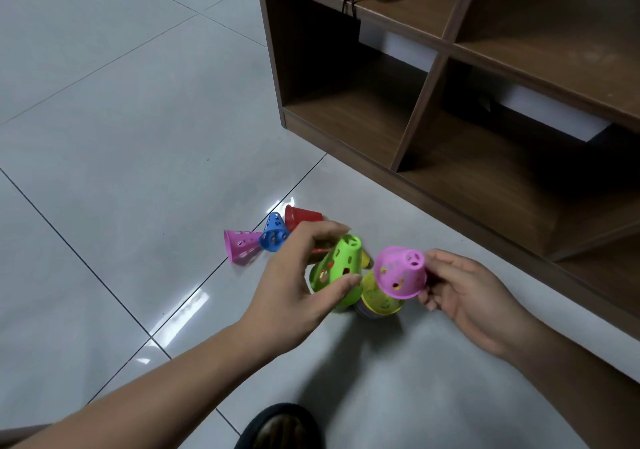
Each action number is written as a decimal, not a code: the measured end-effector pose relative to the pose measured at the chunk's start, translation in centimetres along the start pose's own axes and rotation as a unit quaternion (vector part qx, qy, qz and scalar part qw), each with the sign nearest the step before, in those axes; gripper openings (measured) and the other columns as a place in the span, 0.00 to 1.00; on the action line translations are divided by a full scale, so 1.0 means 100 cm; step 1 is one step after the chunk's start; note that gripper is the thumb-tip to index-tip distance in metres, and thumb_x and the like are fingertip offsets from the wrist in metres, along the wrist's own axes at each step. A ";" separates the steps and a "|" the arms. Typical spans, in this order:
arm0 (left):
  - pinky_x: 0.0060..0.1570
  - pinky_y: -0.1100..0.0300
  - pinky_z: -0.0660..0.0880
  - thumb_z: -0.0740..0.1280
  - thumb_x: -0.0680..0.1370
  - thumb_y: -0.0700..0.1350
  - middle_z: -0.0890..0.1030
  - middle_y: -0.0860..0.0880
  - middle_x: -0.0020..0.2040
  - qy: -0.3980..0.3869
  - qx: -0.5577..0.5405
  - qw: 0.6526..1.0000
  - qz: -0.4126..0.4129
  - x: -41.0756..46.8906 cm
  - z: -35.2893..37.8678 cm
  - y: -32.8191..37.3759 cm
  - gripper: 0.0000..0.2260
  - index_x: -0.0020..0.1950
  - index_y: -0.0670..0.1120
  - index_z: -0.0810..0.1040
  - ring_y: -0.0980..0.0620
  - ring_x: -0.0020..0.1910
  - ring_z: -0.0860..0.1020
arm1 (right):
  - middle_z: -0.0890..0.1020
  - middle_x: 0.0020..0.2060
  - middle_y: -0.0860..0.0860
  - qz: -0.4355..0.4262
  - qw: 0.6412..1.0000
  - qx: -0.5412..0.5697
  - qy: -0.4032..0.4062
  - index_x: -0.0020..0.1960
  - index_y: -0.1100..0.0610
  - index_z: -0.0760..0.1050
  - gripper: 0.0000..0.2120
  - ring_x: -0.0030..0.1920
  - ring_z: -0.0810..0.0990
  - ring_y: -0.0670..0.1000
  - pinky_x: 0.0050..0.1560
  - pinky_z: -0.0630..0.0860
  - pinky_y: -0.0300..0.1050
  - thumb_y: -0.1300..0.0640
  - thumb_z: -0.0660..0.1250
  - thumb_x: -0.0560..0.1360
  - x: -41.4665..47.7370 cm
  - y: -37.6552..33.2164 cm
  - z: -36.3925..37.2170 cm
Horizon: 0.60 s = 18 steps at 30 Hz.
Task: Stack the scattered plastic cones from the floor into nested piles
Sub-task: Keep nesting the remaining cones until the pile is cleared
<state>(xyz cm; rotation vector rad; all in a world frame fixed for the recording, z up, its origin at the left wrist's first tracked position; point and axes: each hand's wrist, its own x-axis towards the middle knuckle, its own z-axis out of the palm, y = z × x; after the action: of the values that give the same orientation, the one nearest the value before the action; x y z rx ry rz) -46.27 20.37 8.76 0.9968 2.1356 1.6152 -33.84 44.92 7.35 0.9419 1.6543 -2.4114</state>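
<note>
Between left fingers [341,284] sits green cone [337,268]; right hand [460,286] grips pink cone [401,272]

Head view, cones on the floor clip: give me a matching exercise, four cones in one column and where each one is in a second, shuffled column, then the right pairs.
Cones
1. green cone
2. pink cone with the round top hole
3. blue cone
4. yellow cone

Places
A. lying on the floor between another pink cone and a red one
B. held in the right hand
C. outermost on the nested pile standing on the floor
D. gripped in the left hand, tilted

Pairs: 1-D, 2-B, 3-A, 4-C
</note>
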 end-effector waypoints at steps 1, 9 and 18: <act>0.65 0.47 0.79 0.78 0.79 0.41 0.80 0.49 0.66 -0.013 0.018 1.000 0.007 -0.001 0.003 -0.004 0.21 0.70 0.46 0.76 0.44 0.66 0.80 | 0.74 0.36 0.58 0.001 1.000 -0.026 0.002 0.51 0.65 0.76 0.09 0.34 0.74 0.51 0.30 0.71 0.41 0.58 0.64 0.83 0.000 0.002 0.002; 0.59 0.49 0.79 0.76 0.78 0.46 0.76 0.58 0.62 -0.076 0.155 0.985 0.001 -0.005 0.011 -0.049 0.21 0.68 0.55 0.75 0.55 0.62 0.78 | 0.83 0.36 0.51 -0.043 0.953 -0.286 0.087 0.49 0.57 0.80 0.03 0.33 0.80 0.48 0.32 0.72 0.42 0.59 0.72 0.80 0.017 0.018 0.003; 0.60 0.57 0.79 0.69 0.83 0.57 0.81 0.61 0.60 -0.019 0.135 0.990 -0.043 0.000 -0.020 -0.064 0.14 0.65 0.53 0.79 0.57 0.62 0.80 | 0.84 0.39 0.46 -0.095 0.921 -0.368 0.091 0.48 0.49 0.83 0.07 0.42 0.83 0.47 0.46 0.77 0.45 0.60 0.71 0.79 0.077 0.021 -0.007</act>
<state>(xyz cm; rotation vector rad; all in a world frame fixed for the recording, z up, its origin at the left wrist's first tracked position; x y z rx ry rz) -49.73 18.04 3.54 0.9869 2.3802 1.2819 -38.93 46.75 1.46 0.8960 2.5306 -1.5492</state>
